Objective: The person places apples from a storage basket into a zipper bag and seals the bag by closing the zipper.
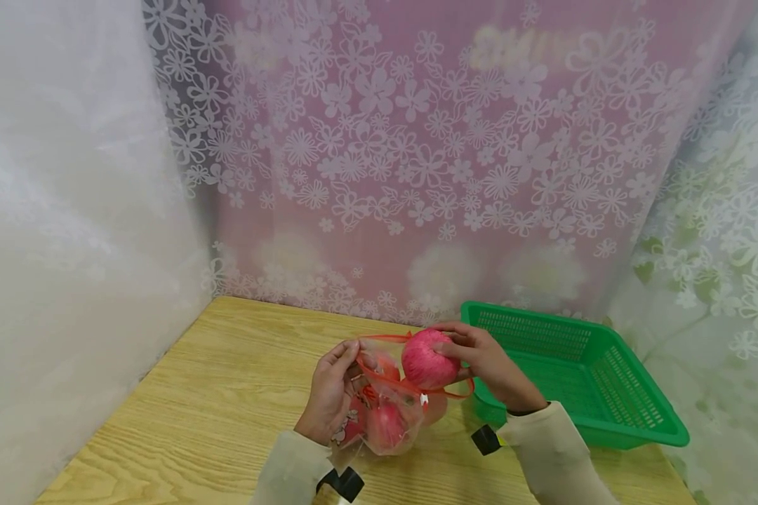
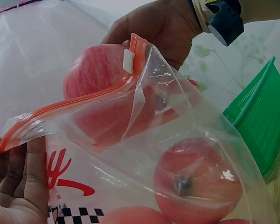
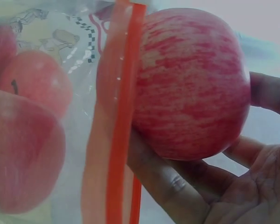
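My right hand (image 1: 489, 361) grips a red apple (image 1: 429, 359) with the thumb and fingers spread round it. That apple sits at the mouth of a clear zip bag (image 2: 130, 170), partly behind the bag's orange zip strip in the right wrist view. On the strip is a white slider (image 2: 129, 60). My left hand (image 1: 328, 393) pinches the bag's rim between thumb and fingers, on the side across from the apple. Inside the bag lie several more apples (image 2: 200, 179), seen through the plastic. Red lettering and a black-and-white check pattern are printed on the bag.
A green plastic basket (image 1: 657, 393) with slotted walls stands on the right of the wooden table (image 1: 227, 393), just beyond my right forearm. A pink flowered curtain (image 1: 429, 154) hangs behind, with pale sheets at both sides.
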Motion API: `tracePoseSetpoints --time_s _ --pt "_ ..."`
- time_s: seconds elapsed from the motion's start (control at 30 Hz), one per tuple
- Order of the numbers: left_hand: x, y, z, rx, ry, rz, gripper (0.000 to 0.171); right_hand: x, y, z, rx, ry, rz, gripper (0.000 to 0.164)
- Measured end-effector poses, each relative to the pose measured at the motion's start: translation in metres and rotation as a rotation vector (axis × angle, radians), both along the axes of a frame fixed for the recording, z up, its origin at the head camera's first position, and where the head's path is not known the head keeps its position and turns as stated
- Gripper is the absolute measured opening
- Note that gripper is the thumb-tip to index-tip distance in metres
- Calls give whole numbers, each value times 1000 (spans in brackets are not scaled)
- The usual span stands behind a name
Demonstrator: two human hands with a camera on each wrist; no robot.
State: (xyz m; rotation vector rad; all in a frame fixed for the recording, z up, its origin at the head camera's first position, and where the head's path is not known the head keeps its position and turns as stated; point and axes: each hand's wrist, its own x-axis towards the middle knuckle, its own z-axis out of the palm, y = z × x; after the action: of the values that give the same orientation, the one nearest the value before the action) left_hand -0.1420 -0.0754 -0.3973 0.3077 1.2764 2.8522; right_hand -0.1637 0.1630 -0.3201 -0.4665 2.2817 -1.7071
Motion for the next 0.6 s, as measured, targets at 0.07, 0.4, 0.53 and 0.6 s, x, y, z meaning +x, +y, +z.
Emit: tracePoseSetpoints --time_s 0.07,0.4,0.53,0.6 --pt "0 0 0 3 2 -3 18 0 -2 -1 10 10 4 52" --pt "0 1 1 -1 -7 14 21 0 -8 -6 77 58 -16 51" --pt "1 1 0 -7 -8 15 21 1 -11 -7 95 74 -29 54" --pt "1 1 0 -9 -7 15 21 3 -13 -7 105 84 -40 54"
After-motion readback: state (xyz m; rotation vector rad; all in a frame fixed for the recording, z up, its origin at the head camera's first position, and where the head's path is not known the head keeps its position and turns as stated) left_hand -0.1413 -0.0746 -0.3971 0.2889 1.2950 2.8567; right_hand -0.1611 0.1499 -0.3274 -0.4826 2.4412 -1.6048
